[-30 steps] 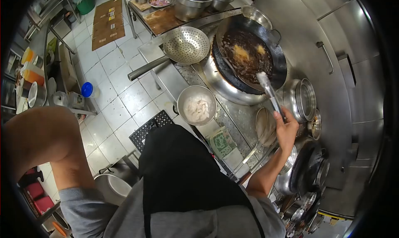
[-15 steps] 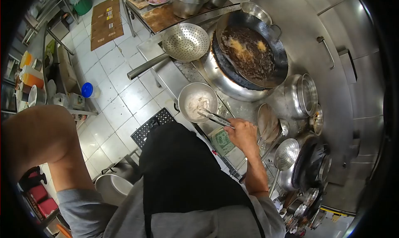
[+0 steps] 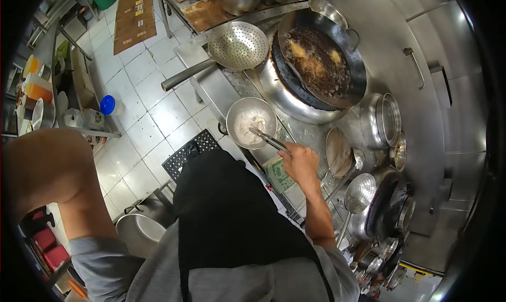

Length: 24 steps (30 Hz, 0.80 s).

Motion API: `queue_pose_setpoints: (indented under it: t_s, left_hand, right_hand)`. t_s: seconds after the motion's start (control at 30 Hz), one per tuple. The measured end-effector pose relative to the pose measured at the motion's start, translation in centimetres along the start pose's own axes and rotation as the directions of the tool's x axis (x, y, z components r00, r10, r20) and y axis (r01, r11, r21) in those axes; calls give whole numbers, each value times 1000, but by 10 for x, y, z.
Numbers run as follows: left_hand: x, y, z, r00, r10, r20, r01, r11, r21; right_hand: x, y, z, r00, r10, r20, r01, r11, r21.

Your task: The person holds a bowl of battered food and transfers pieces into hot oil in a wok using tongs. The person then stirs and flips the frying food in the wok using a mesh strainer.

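Observation:
My right hand (image 3: 301, 164) is closed around a pair of metal tongs (image 3: 275, 142). The tong tips reach into a metal bowl (image 3: 230, 123), in among pale, batter-like coated pieces (image 3: 249, 124). Above and right of the bowl, a wok (image 3: 360, 83) holds dark, bubbling oil with golden pieces (image 3: 311, 64) frying in it. A long-handled perforated ladle (image 3: 240, 45) rests between the counter edge and the wok. Of my left side only the bent arm (image 3: 45, 170) shows at the left; the hand itself is out of sight.
Strainers (image 3: 339, 151) and a small skimmer (image 3: 360, 193) lie right of my hand, near stacked metal pots (image 3: 380, 121). A large pot (image 3: 139, 231) stands low at my left. A cutting board (image 3: 208, 17) with bowls is at the back. A blue-lidded tub (image 3: 108, 105) sits beyond the walkway.
The tong tips have shifted a little up and left inside the bowl, and my right hand has moved slightly with them. The camera view has tilted a little.

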<state>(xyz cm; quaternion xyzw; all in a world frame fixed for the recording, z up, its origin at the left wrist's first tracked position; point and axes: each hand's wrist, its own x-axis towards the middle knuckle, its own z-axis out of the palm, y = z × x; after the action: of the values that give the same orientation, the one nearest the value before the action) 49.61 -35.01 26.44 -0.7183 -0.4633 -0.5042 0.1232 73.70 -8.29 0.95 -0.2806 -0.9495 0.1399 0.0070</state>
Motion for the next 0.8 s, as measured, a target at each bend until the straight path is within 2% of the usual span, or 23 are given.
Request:
queue_pose_setpoints:
  t_s: [0.3,0.4,0.5,0.6,0.63,0.67,0.73,0.8]
  left_hand:
    - [-4,4,-6,999,29,-37,-29,1000,6]
    - [-4,7,-12,997,49,-59,-48,999,18]
    - [-5,9,-19,988,73,-139,-66,996,53]
    - [-6,11,-19,985,90,-148,-83,995,52]
    - [-6,16,-18,982,112,-150,-107,993,39]
    - [-8,14,-16,985,107,-136,-104,994,28]
    - [-6,17,-14,984,133,-116,-132,991,17]
    - [-6,16,-15,988,124,-95,-124,992,10]
  right_hand:
    - [-16,1,-77,986,-16,-164,34,994,108]
    - [-16,9,-107,947,-35,-321,59,996,66]
    - [-11,7,-140,891,103,-442,-23,983,184]
    - [3,21,-156,821,156,-549,-89,985,147]
    - [12,27,-157,803,214,-555,-148,976,162]
    - [20,24,-161,799,319,-510,-278,948,158]
    - [41,55,-152,796,293,-530,-327,944,31]
    - [62,84,-141,812,310,-495,-355,935,2]
